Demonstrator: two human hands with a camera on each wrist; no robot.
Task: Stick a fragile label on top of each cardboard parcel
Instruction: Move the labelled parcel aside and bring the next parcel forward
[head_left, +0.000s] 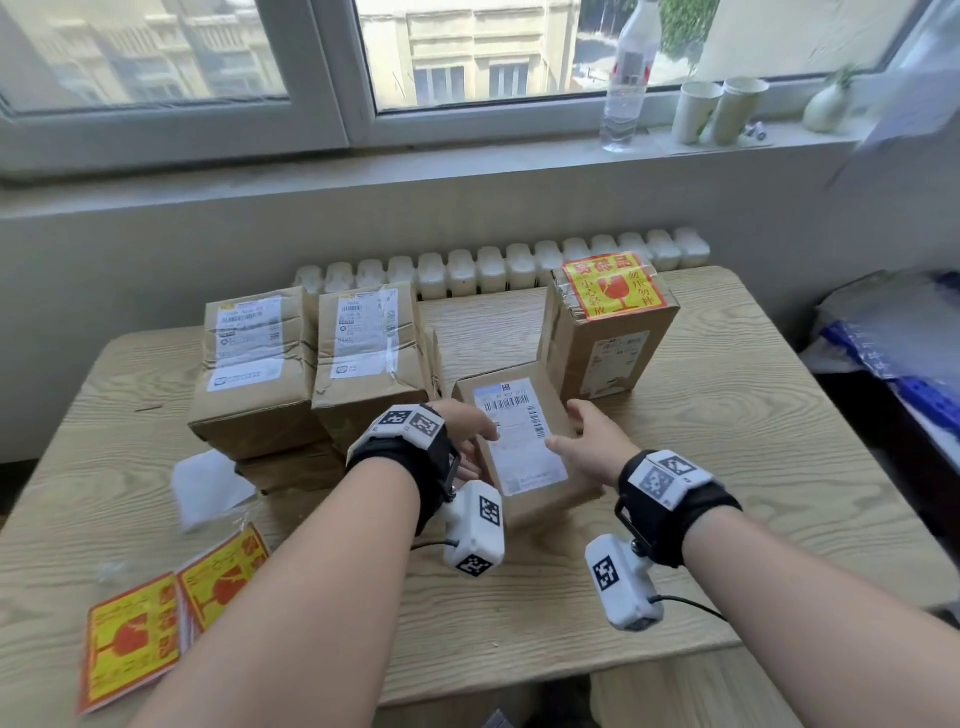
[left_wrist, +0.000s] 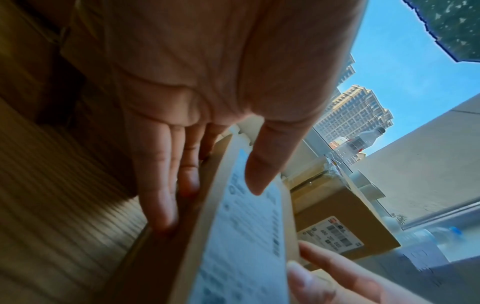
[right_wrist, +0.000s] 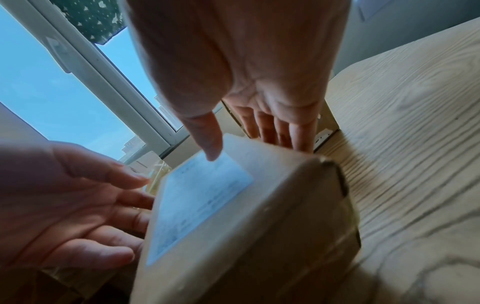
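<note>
A small cardboard parcel (head_left: 524, 441) with a white shipping label lies tilted at the table's middle, between my hands. My left hand (head_left: 475, 441) lies with straight fingers (left_wrist: 161, 185) along its left side and its thumb on top. My right hand (head_left: 576, 431) has straight fingers (right_wrist: 283, 131) down the parcel's (right_wrist: 233, 226) far right side, thumb on the shipping label. A tall parcel (head_left: 608, 353) behind carries a red-and-yellow fragile label (head_left: 613, 283) on top. Two bigger parcels (head_left: 254, 364) (head_left: 369, 353) stand at the left. Spare fragile labels (head_left: 171, 618) lie at the front left.
A white backing paper (head_left: 208, 486) lies by the left parcels. The wooden table (head_left: 727, 493) ends at a radiator (head_left: 498, 265) under the window. A plastic bottle (head_left: 626, 78) and paper cups (head_left: 719, 109) stand on the sill. Blue-and-white clutter (head_left: 893, 353) sits at the right.
</note>
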